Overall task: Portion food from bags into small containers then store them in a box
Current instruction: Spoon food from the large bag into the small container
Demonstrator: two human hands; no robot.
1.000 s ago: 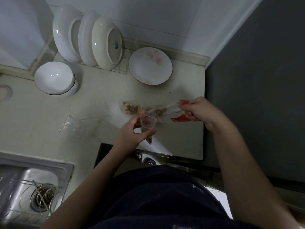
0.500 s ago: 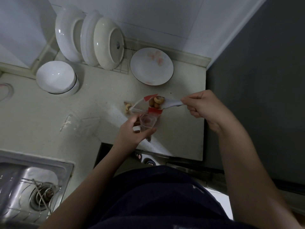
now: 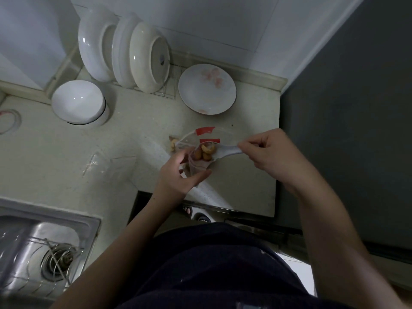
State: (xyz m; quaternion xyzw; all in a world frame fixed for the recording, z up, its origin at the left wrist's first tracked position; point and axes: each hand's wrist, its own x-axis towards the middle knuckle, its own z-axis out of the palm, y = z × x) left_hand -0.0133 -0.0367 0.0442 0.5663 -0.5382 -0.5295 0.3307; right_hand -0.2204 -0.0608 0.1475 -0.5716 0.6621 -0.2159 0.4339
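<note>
Spoon (image 3: 225, 151) moved over cup (image 3: 196, 167); nuts (image 3: 206, 151) aboard; left hand (image 3: 176, 177) holds cup.

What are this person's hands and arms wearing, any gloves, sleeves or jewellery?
Nothing: the left hand and right hand are bare, with no gloves, rings or watch visible. Both forearms are uncovered, so no sleeves show. Between them is a dark navy top.
</note>
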